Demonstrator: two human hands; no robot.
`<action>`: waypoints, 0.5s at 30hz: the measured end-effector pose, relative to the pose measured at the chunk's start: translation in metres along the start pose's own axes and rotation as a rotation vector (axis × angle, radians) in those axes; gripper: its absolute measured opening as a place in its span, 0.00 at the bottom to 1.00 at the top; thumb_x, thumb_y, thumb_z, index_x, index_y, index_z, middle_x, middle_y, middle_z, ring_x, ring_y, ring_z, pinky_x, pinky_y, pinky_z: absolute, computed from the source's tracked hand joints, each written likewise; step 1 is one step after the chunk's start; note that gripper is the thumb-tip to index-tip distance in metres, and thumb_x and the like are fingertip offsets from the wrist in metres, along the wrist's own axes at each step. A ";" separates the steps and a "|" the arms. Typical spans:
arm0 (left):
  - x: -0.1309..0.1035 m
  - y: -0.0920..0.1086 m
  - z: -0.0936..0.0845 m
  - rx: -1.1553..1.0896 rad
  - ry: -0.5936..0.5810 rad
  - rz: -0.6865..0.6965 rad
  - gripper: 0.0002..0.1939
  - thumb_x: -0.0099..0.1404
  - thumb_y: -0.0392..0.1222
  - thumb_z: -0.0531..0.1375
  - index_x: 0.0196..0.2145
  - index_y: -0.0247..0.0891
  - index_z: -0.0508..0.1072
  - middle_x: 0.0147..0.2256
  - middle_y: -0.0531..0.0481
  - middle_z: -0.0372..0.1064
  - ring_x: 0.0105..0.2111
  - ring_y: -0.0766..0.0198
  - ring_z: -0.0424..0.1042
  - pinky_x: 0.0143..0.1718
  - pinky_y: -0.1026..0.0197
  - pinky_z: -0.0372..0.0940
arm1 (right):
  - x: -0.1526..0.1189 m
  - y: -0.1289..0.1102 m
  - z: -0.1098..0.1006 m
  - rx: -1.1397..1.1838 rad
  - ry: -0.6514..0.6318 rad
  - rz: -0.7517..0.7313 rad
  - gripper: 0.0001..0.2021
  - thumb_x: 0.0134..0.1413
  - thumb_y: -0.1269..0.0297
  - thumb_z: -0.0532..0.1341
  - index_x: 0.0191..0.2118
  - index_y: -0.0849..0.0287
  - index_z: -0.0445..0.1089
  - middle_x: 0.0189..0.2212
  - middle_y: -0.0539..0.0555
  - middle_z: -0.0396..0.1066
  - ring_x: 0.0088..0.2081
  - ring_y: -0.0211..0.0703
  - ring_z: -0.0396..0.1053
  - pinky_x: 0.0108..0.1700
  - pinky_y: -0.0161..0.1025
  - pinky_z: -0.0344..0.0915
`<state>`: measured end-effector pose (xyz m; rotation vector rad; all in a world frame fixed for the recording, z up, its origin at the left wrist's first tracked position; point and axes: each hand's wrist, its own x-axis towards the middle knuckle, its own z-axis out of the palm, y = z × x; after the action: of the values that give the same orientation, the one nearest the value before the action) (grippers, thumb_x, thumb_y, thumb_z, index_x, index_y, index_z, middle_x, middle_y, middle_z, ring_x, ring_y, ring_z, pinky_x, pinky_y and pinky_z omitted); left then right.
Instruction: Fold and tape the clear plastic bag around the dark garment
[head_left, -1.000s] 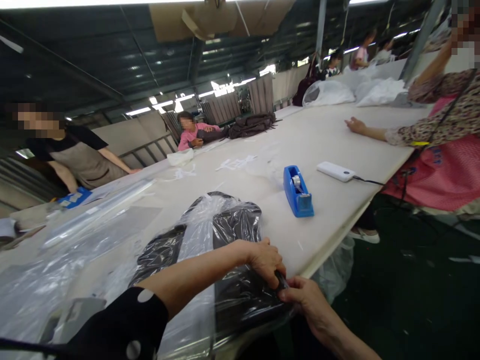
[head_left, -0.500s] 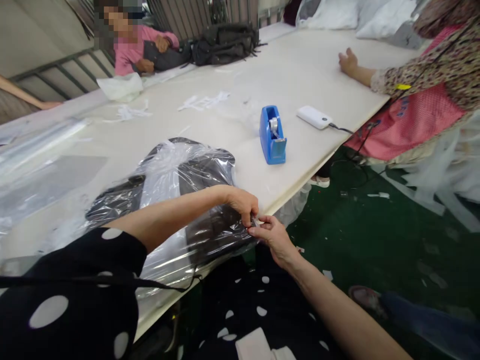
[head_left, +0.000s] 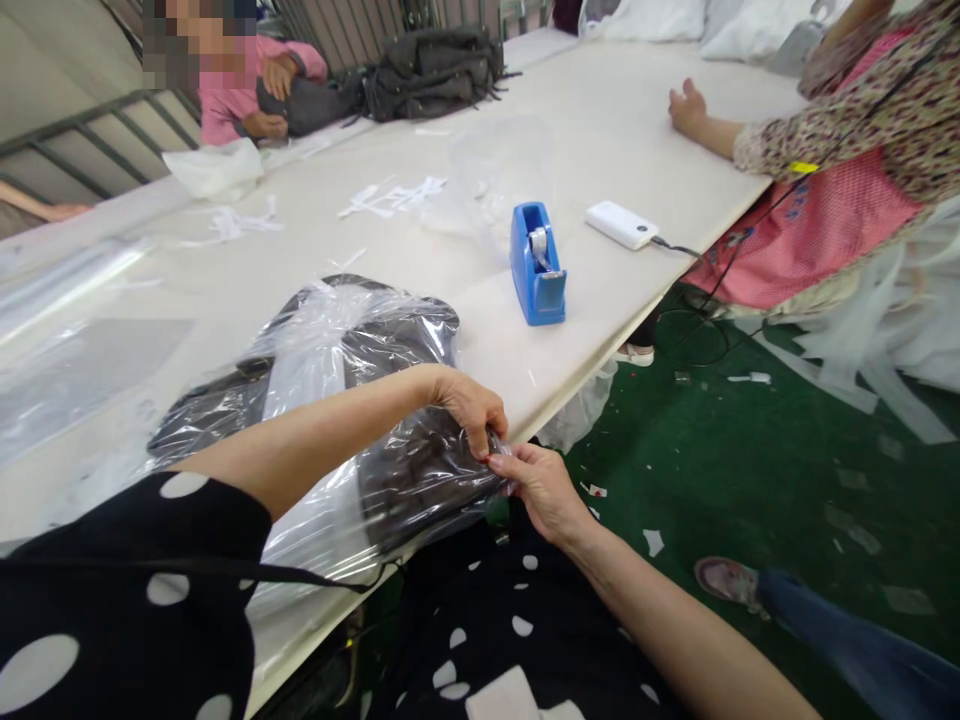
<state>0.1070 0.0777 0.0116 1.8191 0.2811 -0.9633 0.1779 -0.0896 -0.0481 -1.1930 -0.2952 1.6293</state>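
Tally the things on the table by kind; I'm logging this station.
Bagged black bag, pinched by left hand and right hand: 1
Blue tape dispenser: 1
White power bank: 1
Dark backpack: 1
Total: 4

Glossy, crinkled clear plastic bag (head_left: 322, 340) over dark woven-fabric backpack (head_left: 405, 470), matt beneath the film. Tabletop (head_left: 600, 130): smooth matt cream surface. Tape dispenser (head_left: 536, 265): shiny blue moulded plastic. White power bank (head_left: 621, 224): smooth satin plastic. Floor (head_left: 750, 470): rough green carpet w/ paper scraps.
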 end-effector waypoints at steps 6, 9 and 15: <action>-0.003 -0.012 0.006 -0.198 0.052 0.010 0.13 0.49 0.41 0.62 0.33 0.35 0.74 0.25 0.54 0.69 0.29 0.65 0.65 0.32 0.65 0.61 | 0.001 0.000 -0.005 -0.055 -0.038 -0.046 0.18 0.28 0.58 0.70 0.25 0.65 0.69 0.20 0.50 0.64 0.22 0.34 0.57 0.26 0.33 0.51; -0.004 -0.013 0.009 -0.081 0.158 0.023 0.12 0.49 0.40 0.61 0.33 0.35 0.74 0.24 0.56 0.68 0.26 0.67 0.64 0.29 0.66 0.60 | 0.008 0.001 -0.010 -0.082 -0.067 -0.045 0.18 0.29 0.57 0.70 0.26 0.66 0.68 0.20 0.51 0.65 0.23 0.34 0.57 0.26 0.33 0.51; -0.013 -0.019 -0.019 -0.160 0.393 0.024 0.12 0.47 0.41 0.60 0.31 0.34 0.75 0.21 0.55 0.66 0.23 0.68 0.62 0.24 0.67 0.58 | 0.048 -0.036 -0.007 -0.149 -0.074 -0.091 0.19 0.28 0.58 0.70 0.27 0.66 0.67 0.21 0.51 0.65 0.23 0.33 0.58 0.27 0.33 0.54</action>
<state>0.0971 0.1052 0.0113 1.8475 0.5609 -0.5426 0.2070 -0.0373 -0.0534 -1.2136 -0.5183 1.5961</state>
